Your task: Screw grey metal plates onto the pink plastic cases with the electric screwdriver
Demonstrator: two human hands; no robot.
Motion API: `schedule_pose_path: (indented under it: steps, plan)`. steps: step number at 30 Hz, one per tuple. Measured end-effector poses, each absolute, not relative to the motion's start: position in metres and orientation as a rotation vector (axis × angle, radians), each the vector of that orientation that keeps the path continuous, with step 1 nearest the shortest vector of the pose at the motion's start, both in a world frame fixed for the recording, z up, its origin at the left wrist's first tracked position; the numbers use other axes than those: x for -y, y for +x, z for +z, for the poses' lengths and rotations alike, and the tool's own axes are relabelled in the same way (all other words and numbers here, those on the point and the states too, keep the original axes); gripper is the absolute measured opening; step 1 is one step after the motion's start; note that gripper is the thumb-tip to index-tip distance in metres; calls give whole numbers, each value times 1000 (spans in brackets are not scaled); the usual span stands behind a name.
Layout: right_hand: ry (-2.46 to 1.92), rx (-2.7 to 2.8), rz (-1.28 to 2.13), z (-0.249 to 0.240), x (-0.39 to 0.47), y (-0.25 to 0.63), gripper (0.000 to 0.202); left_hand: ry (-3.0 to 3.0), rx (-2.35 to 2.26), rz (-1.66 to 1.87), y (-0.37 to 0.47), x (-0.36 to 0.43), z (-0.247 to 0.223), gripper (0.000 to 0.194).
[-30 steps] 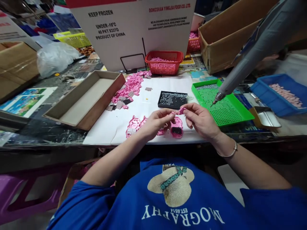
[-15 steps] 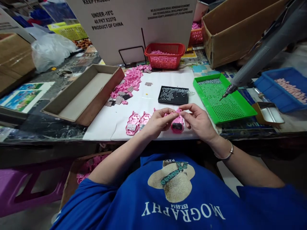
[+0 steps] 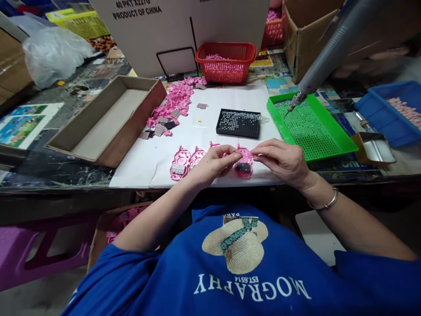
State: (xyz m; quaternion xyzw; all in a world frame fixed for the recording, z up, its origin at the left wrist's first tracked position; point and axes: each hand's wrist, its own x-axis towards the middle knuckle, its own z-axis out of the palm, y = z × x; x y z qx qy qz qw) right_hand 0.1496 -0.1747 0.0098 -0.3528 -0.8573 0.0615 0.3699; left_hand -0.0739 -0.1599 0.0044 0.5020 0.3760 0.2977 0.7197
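A pink plastic shell (image 3: 245, 153) with a black plate in its lower half lies on white paper (image 3: 184, 136) between my hands. My left hand (image 3: 219, 164) is closed in a pinch over the shell's left side; what its fingertips hold, if anything, is too small to make out. On the other side my right hand (image 3: 283, 160) pinches thumb and fingers together at the shell's right edge, its contents hidden. Further left lie a pink shell with a grey plate (image 3: 180, 163) and another pink shell (image 3: 198, 156), partly covered by my left hand.
A black tray of screws (image 3: 238, 123) sits beyond my hands. To its right is a green tray (image 3: 315, 131), with an electric screwdriver (image 3: 304, 85) hanging above. A pile of pink parts (image 3: 176, 101), a cardboard tray (image 3: 108, 118) and a red basket (image 3: 226, 66) stand around.
My hands have drawn apart; the right one has moved right, away from the left fingertips. More of the pink shell between them shows. The whole view has tilted slightly downward.
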Motion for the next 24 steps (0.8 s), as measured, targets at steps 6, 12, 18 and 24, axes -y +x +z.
schedule_pose_path:
  steps: [6,12,18,24]
  plan:
    - [-1141,2069,280,-2,177,150,14,1891,-1031,854,-78,179,-10,18]
    - [-1266,2014,281,-14,172,150,11,2650,-1161,433,-70,200,-18,25]
    - [-1246,2129,243,-22,163,137,12,2815,-1187,179,-60,201,-15,33]
    - [-1318,2228,190,-27,154,130,18,2779,-1163,198,-63,200,-18,30]
